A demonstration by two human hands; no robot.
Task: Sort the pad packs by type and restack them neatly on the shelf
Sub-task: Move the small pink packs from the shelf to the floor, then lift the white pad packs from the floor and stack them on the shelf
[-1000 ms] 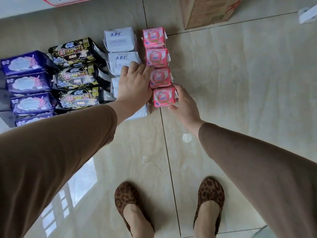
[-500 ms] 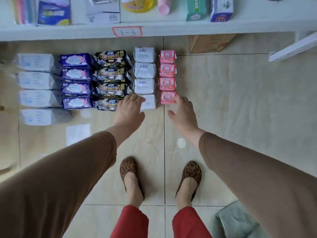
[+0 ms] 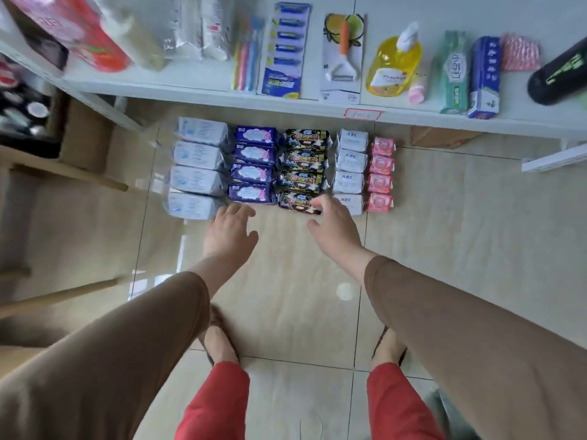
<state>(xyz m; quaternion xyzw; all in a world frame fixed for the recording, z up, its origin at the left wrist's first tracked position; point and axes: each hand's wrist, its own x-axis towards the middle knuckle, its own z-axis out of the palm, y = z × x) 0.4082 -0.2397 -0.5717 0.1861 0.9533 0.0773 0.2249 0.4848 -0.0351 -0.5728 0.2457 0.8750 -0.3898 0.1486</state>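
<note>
A: Largest fixtures?
B: Tiled floor [image 3: 444,249]; white shelf [image 3: 222,92] along the top, holding a yellow soap bottle [image 3: 392,68] and a razor card [image 3: 282,49].

A: Stock on the floor?
B: Five columns of four packs, side by side below the shelf edge. From the left: pale blue-white packs [image 3: 197,171], purple packs [image 3: 254,165], black packs [image 3: 305,169], white ABC packs [image 3: 351,169], small pink packs [image 3: 381,174].

A: Hands?
B: Left hand [image 3: 227,233], fingers loosely spread, holding nothing, just short of the nearest purple pack. Right hand [image 3: 333,227], fingers apart, empty, its fingertips over the nearest black pack; contact unclear through blur.

A: Smallest item?
B: One white spot [image 3: 344,291] on the tile.
</note>
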